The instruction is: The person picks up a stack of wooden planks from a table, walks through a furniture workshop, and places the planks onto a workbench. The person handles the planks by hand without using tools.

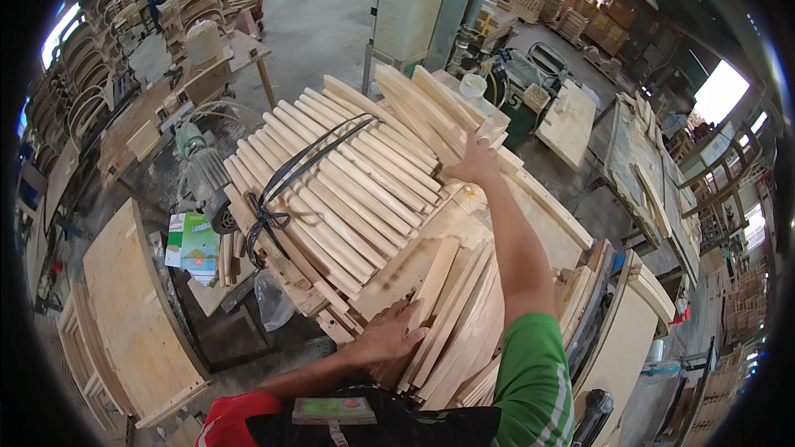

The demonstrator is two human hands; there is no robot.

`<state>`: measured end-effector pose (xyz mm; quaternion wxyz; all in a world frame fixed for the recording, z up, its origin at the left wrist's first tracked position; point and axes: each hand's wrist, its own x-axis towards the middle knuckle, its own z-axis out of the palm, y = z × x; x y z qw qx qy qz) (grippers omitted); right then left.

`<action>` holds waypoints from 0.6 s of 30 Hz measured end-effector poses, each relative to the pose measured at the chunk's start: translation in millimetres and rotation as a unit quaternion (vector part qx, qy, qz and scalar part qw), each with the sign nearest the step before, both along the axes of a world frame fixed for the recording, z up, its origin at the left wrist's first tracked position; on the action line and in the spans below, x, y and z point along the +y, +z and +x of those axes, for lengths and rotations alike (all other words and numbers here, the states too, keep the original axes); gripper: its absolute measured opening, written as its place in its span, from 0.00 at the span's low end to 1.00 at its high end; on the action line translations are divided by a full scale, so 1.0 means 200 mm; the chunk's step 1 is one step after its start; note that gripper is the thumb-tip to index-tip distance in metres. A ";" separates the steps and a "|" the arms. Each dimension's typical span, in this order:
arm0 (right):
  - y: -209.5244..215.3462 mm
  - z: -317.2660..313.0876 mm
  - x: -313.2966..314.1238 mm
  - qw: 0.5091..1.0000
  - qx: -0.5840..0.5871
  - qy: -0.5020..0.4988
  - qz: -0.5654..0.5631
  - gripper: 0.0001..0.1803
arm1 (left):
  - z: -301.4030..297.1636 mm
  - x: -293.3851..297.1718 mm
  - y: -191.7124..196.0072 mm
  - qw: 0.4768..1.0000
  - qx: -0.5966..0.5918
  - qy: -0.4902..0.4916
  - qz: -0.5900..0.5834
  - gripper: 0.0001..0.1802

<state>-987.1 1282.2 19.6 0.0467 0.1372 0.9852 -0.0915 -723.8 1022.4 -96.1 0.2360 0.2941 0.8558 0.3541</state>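
At the far side of the workbench (pixel 399 271), my right hand (pixel 474 163) reaches to a pile of pale wooden slats (pixel 426 112). Its fingers and thumb close around the near ends of the slats, though the fingertips are partly hidden. Close to my body, my left hand (pixel 386 336) lies with fingers apart against the side of another stack of wooden strips (pixel 451 314), gripping nothing. Between and left of my hands, a row of rounded wooden sticks (pixel 331 178) lies side by side, with a black strap (pixel 310 161) across it.
A grey electric motor (pixel 207 174) stands left of the bench, near a green-and-white printed packet (pixel 192 247). A curved-edge wooden panel (pixel 137 306) leans at lower left. Behind the bench rises a pillar (pixel 414 8); a white cup (pixel 473 86) is beside it. Another table (pixel 650 170) stands right.
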 end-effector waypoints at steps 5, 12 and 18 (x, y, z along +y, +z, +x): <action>-0.04 0.03 0.00 0.998 0.014 0.036 0.039 0.61 | 0.03 -0.03 0.05 1.000 -0.016 -0.007 -0.002 0.38; -0.06 0.02 -0.03 0.997 0.055 0.032 0.044 0.61 | 0.00 -0.03 0.20 0.998 0.031 -0.050 -0.026 0.35; 0.04 0.12 0.02 0.994 -0.007 0.075 0.075 0.63 | -0.17 -0.19 0.69 0.979 0.084 -0.184 0.034 0.30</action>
